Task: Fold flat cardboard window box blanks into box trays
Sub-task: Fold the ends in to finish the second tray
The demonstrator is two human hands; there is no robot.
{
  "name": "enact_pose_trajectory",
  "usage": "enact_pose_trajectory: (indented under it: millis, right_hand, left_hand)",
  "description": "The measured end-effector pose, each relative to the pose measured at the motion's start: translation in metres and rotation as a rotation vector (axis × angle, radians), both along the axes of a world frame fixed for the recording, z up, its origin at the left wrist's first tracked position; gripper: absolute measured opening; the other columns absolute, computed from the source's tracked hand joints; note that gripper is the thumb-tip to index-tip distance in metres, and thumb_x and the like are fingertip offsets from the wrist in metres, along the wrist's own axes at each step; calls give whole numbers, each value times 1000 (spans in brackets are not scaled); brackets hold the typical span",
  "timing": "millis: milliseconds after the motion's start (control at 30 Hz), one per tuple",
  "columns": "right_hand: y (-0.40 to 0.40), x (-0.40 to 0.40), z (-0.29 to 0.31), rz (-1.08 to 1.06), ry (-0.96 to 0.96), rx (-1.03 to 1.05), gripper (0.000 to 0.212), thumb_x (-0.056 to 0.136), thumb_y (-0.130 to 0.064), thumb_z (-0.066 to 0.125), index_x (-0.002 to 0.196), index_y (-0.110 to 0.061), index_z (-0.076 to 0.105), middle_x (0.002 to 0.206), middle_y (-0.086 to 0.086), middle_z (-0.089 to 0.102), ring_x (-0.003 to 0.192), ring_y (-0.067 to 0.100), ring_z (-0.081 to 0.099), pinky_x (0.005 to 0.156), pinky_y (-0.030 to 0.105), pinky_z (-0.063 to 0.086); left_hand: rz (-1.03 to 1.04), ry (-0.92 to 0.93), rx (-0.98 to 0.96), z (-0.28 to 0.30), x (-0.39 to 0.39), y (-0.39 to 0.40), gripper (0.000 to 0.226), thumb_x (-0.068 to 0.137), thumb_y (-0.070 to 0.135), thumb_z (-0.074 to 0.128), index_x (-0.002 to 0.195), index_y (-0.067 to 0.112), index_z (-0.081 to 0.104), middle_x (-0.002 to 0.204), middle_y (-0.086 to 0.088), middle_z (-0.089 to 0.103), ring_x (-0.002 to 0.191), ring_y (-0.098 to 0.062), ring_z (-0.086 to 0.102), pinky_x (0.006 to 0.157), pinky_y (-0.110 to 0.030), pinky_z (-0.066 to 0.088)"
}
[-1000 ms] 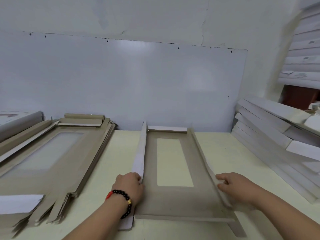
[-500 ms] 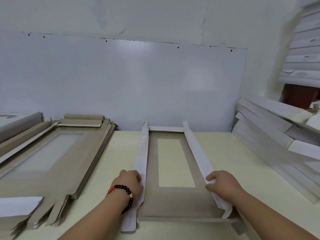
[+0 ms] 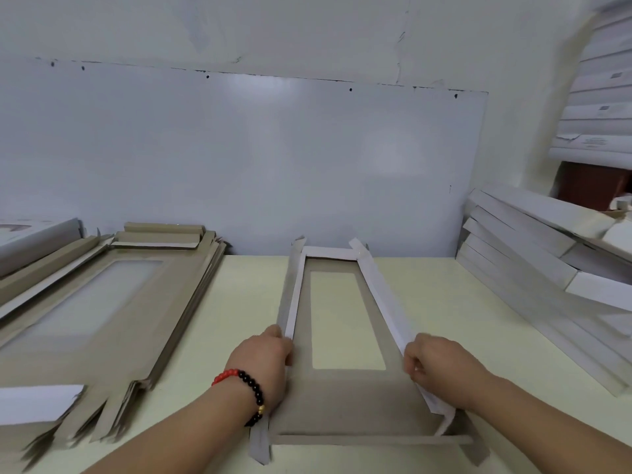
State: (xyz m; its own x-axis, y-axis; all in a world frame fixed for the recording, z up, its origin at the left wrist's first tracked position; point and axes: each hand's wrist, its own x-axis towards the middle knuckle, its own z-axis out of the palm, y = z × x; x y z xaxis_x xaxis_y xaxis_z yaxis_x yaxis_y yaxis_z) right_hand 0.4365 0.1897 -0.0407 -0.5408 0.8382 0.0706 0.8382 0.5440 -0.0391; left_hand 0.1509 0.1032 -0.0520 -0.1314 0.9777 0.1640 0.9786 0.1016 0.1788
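— What is held, and where is the work placed?

— A grey cardboard window box blank [image 3: 342,401] is laid on the pale bench [image 3: 444,302], centred before the person, with its cut-out window facing up. Both long side flaps are raised. The left flap [image 3: 290,295] is gripped by the left hand [image 3: 263,360], on whose wrist a red and black bead bracelet [image 3: 246,388] is worn. The right flap [image 3: 379,295] is pinched by the curled fingers of the right hand [image 3: 434,364].

— Containers and contents?

— A stack of flat blanks [image 3: 102,323] is seen at the left. White folded boxes [image 3: 533,254] are piled at the right; what is inside cannot be told.

— Any legible writing?

— Small printed marks are noted on the white stacked boxes [image 3: 602,107] at upper right, too blurred to be read.
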Motion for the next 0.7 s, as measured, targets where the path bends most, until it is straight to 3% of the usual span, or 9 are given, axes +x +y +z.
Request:
enact_pose_trajectory:
  millis: [133, 233, 300, 367, 433, 533, 567, 633, 700]
  right_hand:
    - [-11, 17, 14, 138, -44, -164, 21, 89, -23, 49, 99, -29, 67, 91, -20, 62, 84, -1, 55, 77, 14, 44]
    - [-20, 35, 31, 153, 24, -362, 42, 84, -10, 45, 108, -38, 65, 105, -24, 61, 93, -11, 55, 80, 8, 42]
    - [-29, 50, 35, 239, 22, -420, 51, 80, -7, 42, 107, -45, 61, 116, -30, 57, 106, -13, 51, 89, 9, 40]
    - [-40, 63, 25, 373, -18, -393, 54, 82, -8, 42, 118, -43, 58, 128, -36, 47, 118, -14, 43, 95, 3, 33]
    - [-49, 71, 12, 473, -4, -314, 47, 89, -21, 47, 126, -49, 53, 130, -33, 47, 117, -15, 44, 94, 2, 32]
    - [-52, 74, 7, 609, -31, -208, 38, 84, -31, 48, 114, -54, 57, 125, -40, 49, 119, -17, 43, 98, 11, 37]
    - [-51, 75, 11, 627, -91, -191, 40, 80, -31, 47, 109, -56, 58, 128, -44, 44, 125, -20, 35, 102, 13, 34]
    - [-47, 76, 12, 612, -108, -234, 43, 78, -27, 47, 104, -60, 58, 133, -49, 35, 130, -25, 20, 107, 14, 27]
    - [-54, 75, 14, 609, -193, -135, 40, 83, -27, 51, 106, -57, 63, 131, -50, 36, 127, -26, 21, 108, 14, 19]
  left_hand:
    - [-76, -103, -118, 3, -2, -10, 29, 78, 11, 51, 92, 30, 68, 89, 13, 60, 86, -10, 58, 71, -16, 44]
    - [-141, -472, -215, 15, -13, -29, 30, 78, 2, 50, 76, 25, 70, 77, 9, 69, 77, -8, 65, 73, -21, 54]
    - [-288, -706, -319, 21, -24, -49, 36, 81, -10, 51, 72, 16, 74, 86, 5, 72, 84, -4, 67, 82, -24, 53]
    - [-403, -762, -370, 19, -25, -64, 33, 79, -15, 53, 82, 8, 76, 104, 1, 72, 101, -5, 65, 89, -17, 47]
    - [-444, -771, -357, 4, -23, -64, 37, 72, -14, 63, 98, 9, 76, 103, 3, 73, 101, -10, 67, 79, -14, 51]
    - [-286, -1191, -433, -11, -13, -70, 50, 56, -30, 58, 99, -9, 71, 91, -7, 74, 80, -22, 73, 63, -26, 56]
    - [-241, -1210, -438, -8, -7, -73, 49, 57, -32, 53, 98, -12, 70, 94, -8, 73, 81, -21, 73, 64, -26, 56]
    - [-224, -993, -386, -9, -15, -76, 46, 63, -32, 49, 100, -15, 68, 108, -5, 68, 93, -14, 70, 71, -21, 55]
    - [-469, -705, -227, -2, -24, -85, 40, 76, -21, 50, 104, -4, 72, 130, 3, 55, 118, 1, 54, 93, -13, 43]
